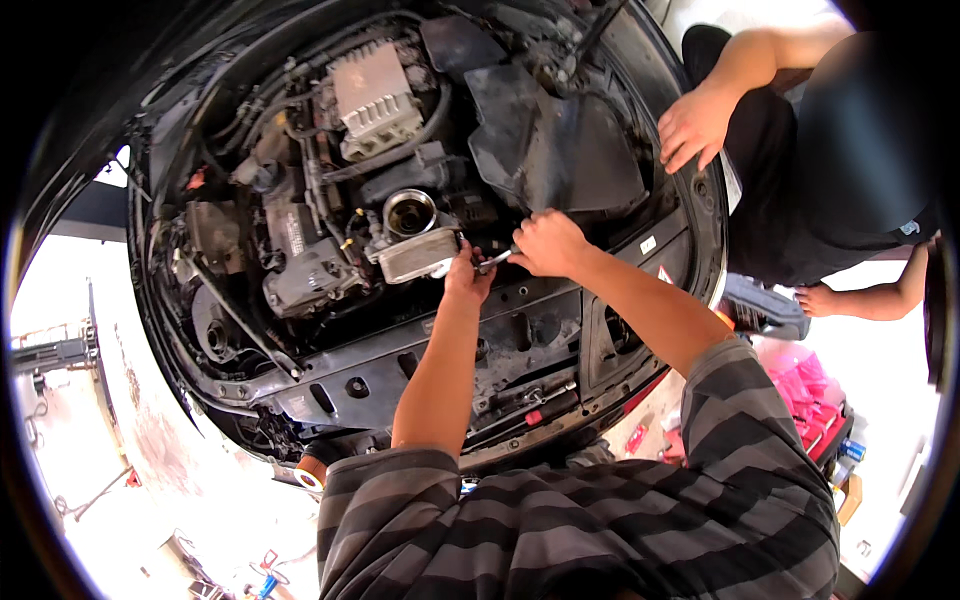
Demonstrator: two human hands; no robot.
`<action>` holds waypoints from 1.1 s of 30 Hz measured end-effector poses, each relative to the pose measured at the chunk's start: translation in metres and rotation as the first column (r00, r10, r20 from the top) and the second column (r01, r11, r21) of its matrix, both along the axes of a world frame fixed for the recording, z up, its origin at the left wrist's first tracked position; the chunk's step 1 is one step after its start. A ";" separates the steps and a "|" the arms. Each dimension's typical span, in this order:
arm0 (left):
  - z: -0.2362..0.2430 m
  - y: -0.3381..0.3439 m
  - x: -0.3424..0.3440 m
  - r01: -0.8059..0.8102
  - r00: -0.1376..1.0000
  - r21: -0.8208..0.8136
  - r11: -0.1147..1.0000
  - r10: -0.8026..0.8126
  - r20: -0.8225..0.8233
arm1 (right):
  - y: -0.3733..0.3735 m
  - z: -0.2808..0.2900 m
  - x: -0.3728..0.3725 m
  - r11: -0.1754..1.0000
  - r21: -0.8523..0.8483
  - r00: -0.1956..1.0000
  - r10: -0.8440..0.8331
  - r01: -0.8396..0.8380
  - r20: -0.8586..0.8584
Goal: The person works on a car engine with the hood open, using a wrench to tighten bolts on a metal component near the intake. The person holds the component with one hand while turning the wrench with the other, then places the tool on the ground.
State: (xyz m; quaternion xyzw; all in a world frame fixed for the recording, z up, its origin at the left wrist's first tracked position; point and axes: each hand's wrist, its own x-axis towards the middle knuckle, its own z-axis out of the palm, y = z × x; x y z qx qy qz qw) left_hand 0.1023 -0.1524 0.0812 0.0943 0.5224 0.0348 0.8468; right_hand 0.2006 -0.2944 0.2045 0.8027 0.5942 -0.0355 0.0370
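Note:
Over the car's engine, both my hands are at a shiny metal wrench (496, 260). My right hand (550, 243) is closed around its handle end. My left hand (468, 274) has its fingers closed at the other end, beside a silver finned oil cooler (418, 256); the wrench's head is partly hidden there. Just behind the cooler sits a round oil filter housing (410, 213), uncapped, with a bright metal rim and a dark inside.
A ribbed metal module (372, 88) and a black plastic cover (555, 140) lie farther back. The front crossmember (450, 345) runs nearest me. At the right, a co-worker's hand (695, 128) rests on the fender edge. Pink cloths (795, 380) lie beyond the bumper.

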 end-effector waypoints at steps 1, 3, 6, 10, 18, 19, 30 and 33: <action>-0.004 0.007 -0.001 -0.023 1.000 0.006 1.000 0.023 0.008 | 0.009 0.012 -0.010 0.999 -0.016 0.998 0.043 -0.043 0.047; 0.006 -0.001 0.004 0.039 0.999 0.043 0.998 -0.039 0.012 | 0.012 0.024 -0.017 0.990 -0.106 0.993 0.102 -0.095 0.066; -0.043 0.026 -0.015 0.004 0.996 -0.009 1.000 -0.004 0.094 | 0.028 0.039 -0.051 0.991 -0.094 0.991 0.099 -0.090 0.095; -0.044 0.013 0.002 0.225 0.974 -0.036 0.974 -0.225 -0.015 | 0.026 0.043 -0.039 0.975 -0.224 1.000 0.014 -0.012 0.010; 0.021 -0.003 -0.005 0.296 0.951 0.020 0.955 -0.297 0.087 | 0.012 0.085 -0.047 0.977 -0.208 0.999 -0.049 0.050 0.010; 0.035 -0.004 -0.020 0.305 0.936 0.110 0.946 -0.320 0.150 | 0.002 0.092 -0.063 0.990 -0.127 0.998 -0.052 0.055 0.024; 0.155 -0.161 -0.366 -0.440 0.777 -0.122 0.890 0.445 0.445 | -0.165 0.079 -0.329 0.932 0.353 0.877 0.099 0.085 -0.471; 0.121 -0.201 -0.466 -0.611 0.770 0.019 0.791 0.589 0.245 | -0.179 0.039 -0.345 0.931 0.360 0.825 0.245 -0.055 -0.508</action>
